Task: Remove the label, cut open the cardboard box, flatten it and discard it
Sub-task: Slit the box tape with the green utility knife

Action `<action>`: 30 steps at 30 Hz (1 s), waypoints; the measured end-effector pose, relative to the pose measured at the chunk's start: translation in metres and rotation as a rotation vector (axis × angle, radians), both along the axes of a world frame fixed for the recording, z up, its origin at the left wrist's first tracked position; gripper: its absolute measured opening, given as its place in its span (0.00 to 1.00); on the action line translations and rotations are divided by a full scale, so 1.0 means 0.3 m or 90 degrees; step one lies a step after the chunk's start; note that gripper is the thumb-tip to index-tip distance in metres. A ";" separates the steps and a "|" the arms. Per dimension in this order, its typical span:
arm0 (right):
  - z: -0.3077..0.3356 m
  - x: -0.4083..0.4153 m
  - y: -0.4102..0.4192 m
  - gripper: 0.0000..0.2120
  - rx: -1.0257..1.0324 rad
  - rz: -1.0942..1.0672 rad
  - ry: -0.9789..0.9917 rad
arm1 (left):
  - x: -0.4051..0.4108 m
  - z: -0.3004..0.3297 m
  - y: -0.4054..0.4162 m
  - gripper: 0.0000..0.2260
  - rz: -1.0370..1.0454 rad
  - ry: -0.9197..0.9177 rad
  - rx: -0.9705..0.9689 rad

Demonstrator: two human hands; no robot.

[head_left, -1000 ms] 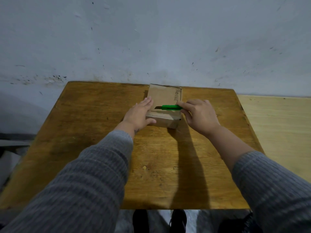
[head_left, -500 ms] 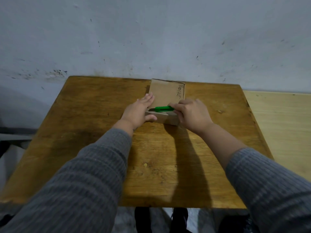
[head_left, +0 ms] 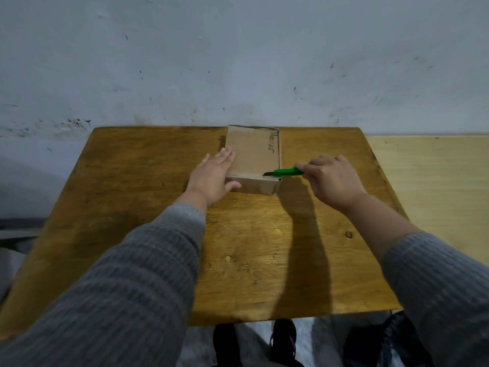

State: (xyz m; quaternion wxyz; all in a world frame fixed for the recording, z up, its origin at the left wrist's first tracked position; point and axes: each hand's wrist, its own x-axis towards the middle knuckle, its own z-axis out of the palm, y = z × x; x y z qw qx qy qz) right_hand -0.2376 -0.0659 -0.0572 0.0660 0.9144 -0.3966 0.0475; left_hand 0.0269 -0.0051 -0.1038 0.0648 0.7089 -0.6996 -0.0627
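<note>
A small brown cardboard box [head_left: 252, 152] with handwriting along its right side lies at the far middle of the wooden table [head_left: 137, 207]. My left hand [head_left: 213, 176] lies against the box's left side, fingers straight and thumb on its near face. My right hand [head_left: 332, 177] grips a green utility knife [head_left: 287, 172] to the right of the box. The knife's blade tip touches the near right corner of the box top.
A grey wall stands right behind the table. A lighter wooden surface [head_left: 428, 181] adjoins the table on the right. Below the near edge I see dark shoes [head_left: 283, 337] on the floor.
My right hand has drawn the knife rightward along the box's near top edge, from the middle to the right corner. The left hand stays on the box.
</note>
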 end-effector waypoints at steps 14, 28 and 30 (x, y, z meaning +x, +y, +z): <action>-0.009 0.140 0.018 0.17 0.055 0.063 -0.063 | -0.040 0.000 -0.007 0.38 0.007 -0.024 0.051; -0.012 0.078 -0.008 0.20 0.037 0.054 0.029 | -0.049 0.000 -0.015 0.38 0.019 -0.045 0.078; -0.016 0.020 -0.024 0.19 0.028 0.048 0.051 | -0.054 -0.001 -0.016 0.38 0.022 -0.063 0.082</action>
